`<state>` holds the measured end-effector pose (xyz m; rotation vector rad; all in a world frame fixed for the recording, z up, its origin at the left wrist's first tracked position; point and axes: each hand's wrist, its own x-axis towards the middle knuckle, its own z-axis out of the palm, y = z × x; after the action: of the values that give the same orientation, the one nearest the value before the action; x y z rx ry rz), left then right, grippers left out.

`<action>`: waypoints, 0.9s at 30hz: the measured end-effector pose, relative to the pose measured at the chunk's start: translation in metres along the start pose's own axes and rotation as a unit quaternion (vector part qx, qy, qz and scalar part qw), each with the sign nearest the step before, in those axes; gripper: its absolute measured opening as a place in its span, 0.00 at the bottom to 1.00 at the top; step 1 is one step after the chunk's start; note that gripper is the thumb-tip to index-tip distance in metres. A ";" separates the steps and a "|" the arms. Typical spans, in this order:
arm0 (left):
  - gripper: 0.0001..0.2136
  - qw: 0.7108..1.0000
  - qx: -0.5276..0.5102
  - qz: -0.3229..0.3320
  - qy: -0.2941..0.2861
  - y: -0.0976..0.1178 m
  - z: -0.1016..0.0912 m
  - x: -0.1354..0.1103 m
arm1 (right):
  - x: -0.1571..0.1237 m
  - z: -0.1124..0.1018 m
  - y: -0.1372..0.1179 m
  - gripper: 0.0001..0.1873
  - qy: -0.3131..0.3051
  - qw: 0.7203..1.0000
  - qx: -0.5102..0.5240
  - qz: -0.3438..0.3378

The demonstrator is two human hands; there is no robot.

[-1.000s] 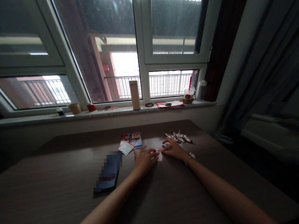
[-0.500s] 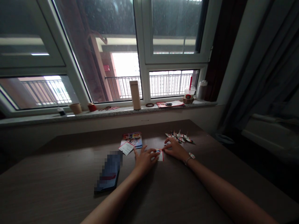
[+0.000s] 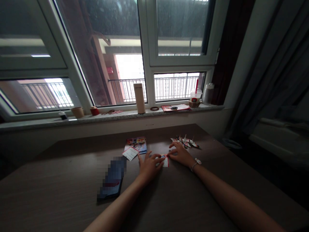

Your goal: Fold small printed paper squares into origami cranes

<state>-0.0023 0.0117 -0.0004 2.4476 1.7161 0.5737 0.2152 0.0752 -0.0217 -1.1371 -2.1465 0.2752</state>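
A small piece of printed paper (image 3: 165,162) with red edges lies on the table between my two hands. My left hand (image 3: 149,167) holds its left side down with thumb and forefinger, the other fingers partly spread. At the upper right edge of the same paper, my right hand (image 3: 180,154) pinches with its fingertips. The fingers cover part of the paper, so its folds cannot be made out. Just beyond my right hand sits a cluster of folded paper pieces (image 3: 187,141). A white printed card (image 3: 130,153) lies left of my left hand, partly over a colourful booklet (image 3: 142,148).
A phone (image 3: 112,180), partly blurred out, lies on the table (image 3: 72,167) left of my left forearm. The windowsill behind holds a beige flask (image 3: 139,98), red-edged papers with scissors (image 3: 174,108), a drink cup with a straw (image 3: 195,95) and a paper cup (image 3: 77,112).
Both hands stay at the paper. My right fingers have shifted very slightly; nothing else has visibly moved.
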 end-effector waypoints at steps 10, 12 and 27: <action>0.13 1.000 -0.020 -0.010 -0.006 -0.004 0.000 -0.001 | 0.000 0.002 -0.019 0.08 0.002 0.995 -0.095 0.030; 0.13 1.000 -0.023 -0.010 -0.005 -0.004 -0.001 -0.001 | 0.001 0.004 -0.021 0.10 0.007 0.994 -0.098 0.043; 0.16 0.999 -0.009 0.005 -0.041 -0.009 -0.006 -0.002 | 0.004 0.001 -0.033 0.11 -0.018 0.991 -0.077 0.108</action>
<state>-0.0128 0.0118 0.0017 2.4329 1.6622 0.4801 0.1918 0.0589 -0.0049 -1.4666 -2.1051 0.2315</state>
